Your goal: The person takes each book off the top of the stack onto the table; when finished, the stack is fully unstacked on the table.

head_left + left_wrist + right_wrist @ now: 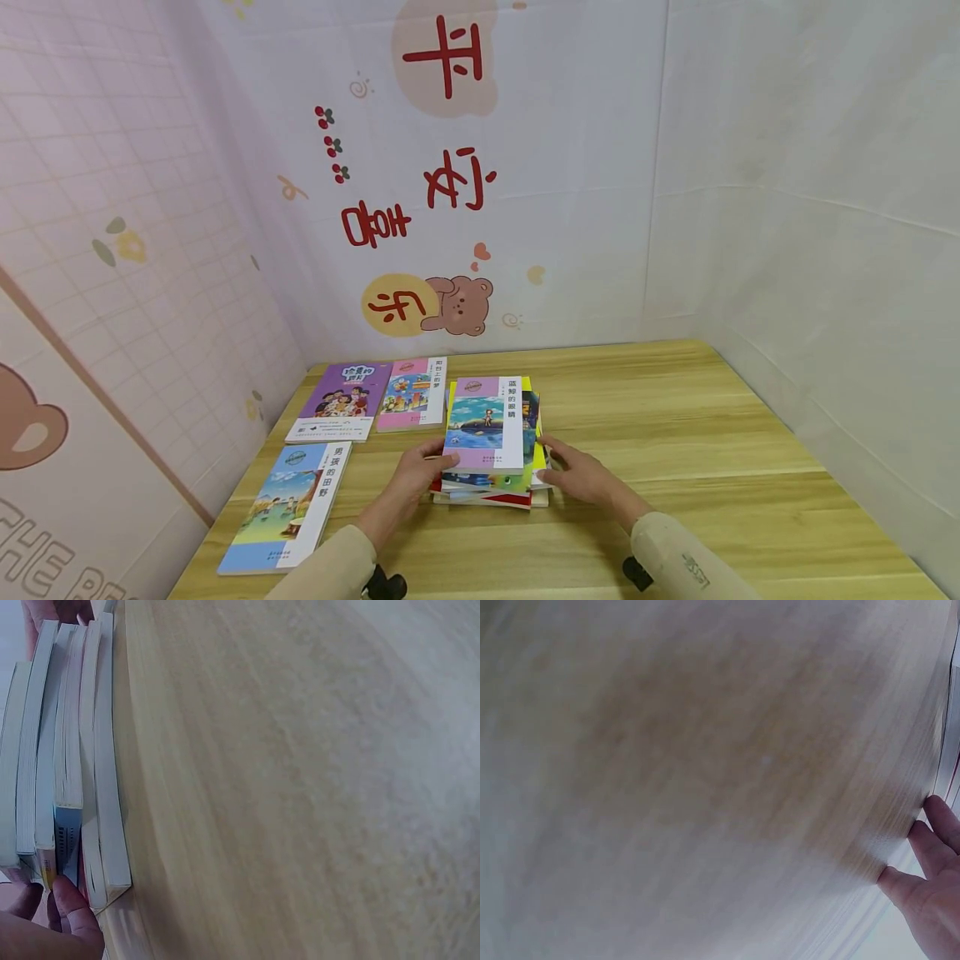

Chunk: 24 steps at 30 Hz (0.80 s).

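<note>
A stack of several books stands in the middle of the table in the head view, edges uneven. On top lies a pink-bordered book [483, 425] with a sea picture and white title strip; a yellow-edged book [538, 457] shows beneath. My left hand [408, 483] touches the stack's left side, its thumb by the top book's lower left corner. Against the right side rest the fingertips of my right hand [585, 475]. In the left wrist view, page edges [67, 735] rise above the left hand [52, 930]. The right wrist view shows the right hand [930, 892] touching the stack's side.
Left of the stack lie a purple book [343, 402], a pink book [412, 394] and a blue-bordered book [288, 508], all flat. The wooden table [675, 417] extends rightward. Printed cloth [570, 167] hangs behind and along both sides.
</note>
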Each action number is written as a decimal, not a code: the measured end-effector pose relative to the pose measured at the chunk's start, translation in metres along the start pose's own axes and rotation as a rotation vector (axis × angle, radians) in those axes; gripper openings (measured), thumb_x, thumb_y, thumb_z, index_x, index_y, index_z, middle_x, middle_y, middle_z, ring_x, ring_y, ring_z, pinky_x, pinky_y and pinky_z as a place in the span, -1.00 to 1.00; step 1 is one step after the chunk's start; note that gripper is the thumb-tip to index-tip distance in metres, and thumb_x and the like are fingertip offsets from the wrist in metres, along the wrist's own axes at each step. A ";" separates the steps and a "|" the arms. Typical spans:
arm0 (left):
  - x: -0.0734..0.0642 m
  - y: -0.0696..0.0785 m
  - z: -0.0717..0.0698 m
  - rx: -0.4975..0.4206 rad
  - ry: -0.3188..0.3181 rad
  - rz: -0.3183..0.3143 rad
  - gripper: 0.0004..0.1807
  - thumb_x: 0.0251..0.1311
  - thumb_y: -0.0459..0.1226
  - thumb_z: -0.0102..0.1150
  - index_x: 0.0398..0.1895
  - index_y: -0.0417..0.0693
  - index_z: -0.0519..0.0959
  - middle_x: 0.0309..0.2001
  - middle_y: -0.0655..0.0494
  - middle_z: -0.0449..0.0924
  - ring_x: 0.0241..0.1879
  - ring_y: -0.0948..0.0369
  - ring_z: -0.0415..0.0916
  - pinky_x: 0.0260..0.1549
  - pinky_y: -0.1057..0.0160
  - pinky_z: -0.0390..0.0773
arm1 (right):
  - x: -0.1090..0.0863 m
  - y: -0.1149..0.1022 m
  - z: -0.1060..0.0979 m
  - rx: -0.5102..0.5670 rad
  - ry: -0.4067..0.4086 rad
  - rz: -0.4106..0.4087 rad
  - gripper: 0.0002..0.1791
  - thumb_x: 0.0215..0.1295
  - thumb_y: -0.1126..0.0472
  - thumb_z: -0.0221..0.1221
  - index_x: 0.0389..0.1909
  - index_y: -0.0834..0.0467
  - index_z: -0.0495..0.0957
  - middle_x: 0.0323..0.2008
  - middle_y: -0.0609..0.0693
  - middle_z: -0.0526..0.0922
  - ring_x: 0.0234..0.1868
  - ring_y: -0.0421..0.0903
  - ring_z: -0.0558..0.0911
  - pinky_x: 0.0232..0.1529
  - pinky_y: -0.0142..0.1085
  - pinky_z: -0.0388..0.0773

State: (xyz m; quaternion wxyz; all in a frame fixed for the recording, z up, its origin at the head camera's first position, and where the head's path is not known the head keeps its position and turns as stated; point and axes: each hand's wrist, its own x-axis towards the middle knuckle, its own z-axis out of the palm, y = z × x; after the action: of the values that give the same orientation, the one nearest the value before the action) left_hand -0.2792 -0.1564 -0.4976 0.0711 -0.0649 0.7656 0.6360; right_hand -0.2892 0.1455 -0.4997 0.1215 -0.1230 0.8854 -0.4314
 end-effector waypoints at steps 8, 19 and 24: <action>0.003 0.001 0.000 -0.005 -0.002 -0.023 -0.28 0.23 -0.14 0.36 0.36 -0.33 0.37 0.12 -0.14 0.52 -0.06 0.10 0.53 0.02 0.07 0.54 | 0.001 0.001 0.000 -0.017 -0.003 -0.008 -0.30 0.34 0.01 0.26 0.45 0.04 0.31 0.36 0.26 0.38 0.37 0.25 0.34 0.31 0.22 0.23; 0.004 0.004 0.002 -0.015 0.020 -0.022 -0.34 0.22 -0.25 0.36 0.32 -0.36 0.39 0.04 -0.14 0.56 -0.09 0.08 0.51 0.00 0.09 0.52 | 0.002 0.001 -0.002 -0.020 -0.009 -0.003 -0.28 0.35 -0.02 0.24 0.48 0.04 0.27 0.37 0.25 0.36 0.38 0.25 0.32 0.31 0.24 0.21; 0.003 0.005 -0.001 -0.017 0.036 -0.006 -0.36 0.18 -0.32 0.37 0.31 -0.38 0.40 0.02 -0.16 0.57 -0.11 0.07 0.49 -0.07 0.12 0.51 | 0.001 0.001 -0.002 -0.014 -0.008 -0.009 -0.28 0.34 -0.02 0.25 0.47 0.04 0.28 0.37 0.25 0.36 0.38 0.25 0.34 0.31 0.23 0.22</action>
State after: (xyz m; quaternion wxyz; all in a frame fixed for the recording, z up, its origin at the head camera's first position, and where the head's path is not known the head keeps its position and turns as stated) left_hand -0.2828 -0.1568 -0.4934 0.0587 -0.0790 0.7612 0.6410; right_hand -0.2904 0.1472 -0.4997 0.1223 -0.1297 0.8874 -0.4252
